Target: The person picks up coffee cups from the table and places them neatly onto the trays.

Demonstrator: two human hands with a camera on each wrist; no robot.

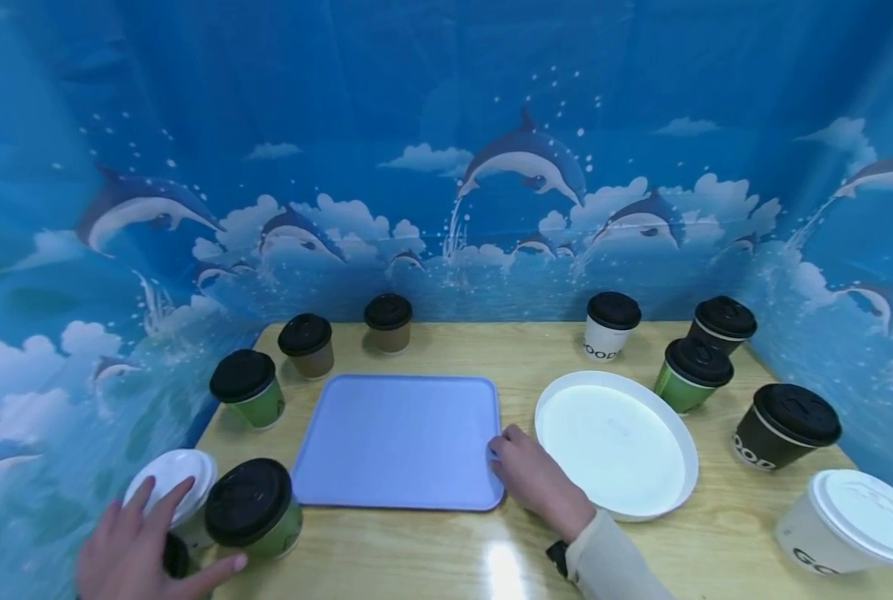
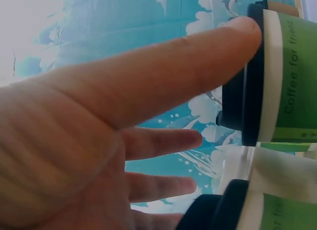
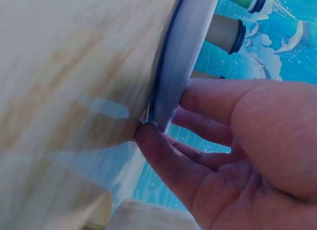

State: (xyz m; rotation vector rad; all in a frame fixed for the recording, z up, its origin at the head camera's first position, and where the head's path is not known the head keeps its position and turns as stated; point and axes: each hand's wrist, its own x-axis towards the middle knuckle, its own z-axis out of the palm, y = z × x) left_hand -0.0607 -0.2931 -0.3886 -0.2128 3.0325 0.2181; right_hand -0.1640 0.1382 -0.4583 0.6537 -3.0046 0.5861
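My right hand (image 1: 532, 475) is at the right edge of a blue-purple rectangular tray (image 1: 397, 442) lying flat on the table. In the right wrist view, thumb and fingers pinch the rim of the tray (image 3: 185, 47) from both sides. At the lower left, my left hand (image 1: 132, 550) spreads its fingers over several lidded paper cups. Nearest its thumb is a green cup with a black lid (image 1: 251, 504); the thumb overlaps this green cup (image 2: 297, 81) in the left wrist view. A white-lidded cup (image 1: 180, 479) lies behind the fingers, and another black-lidded cup (image 2: 213, 210) is partly hidden below.
Right of the tray sits a round white dish (image 1: 615, 442). Brown cups (image 1: 315, 358) and a green cup (image 1: 255, 400) line the left and back. On the right stand a black cup (image 1: 780, 429), a large white cup (image 1: 844, 525) and several others. A dolphin-print curtain (image 1: 431, 167) encloses the table.
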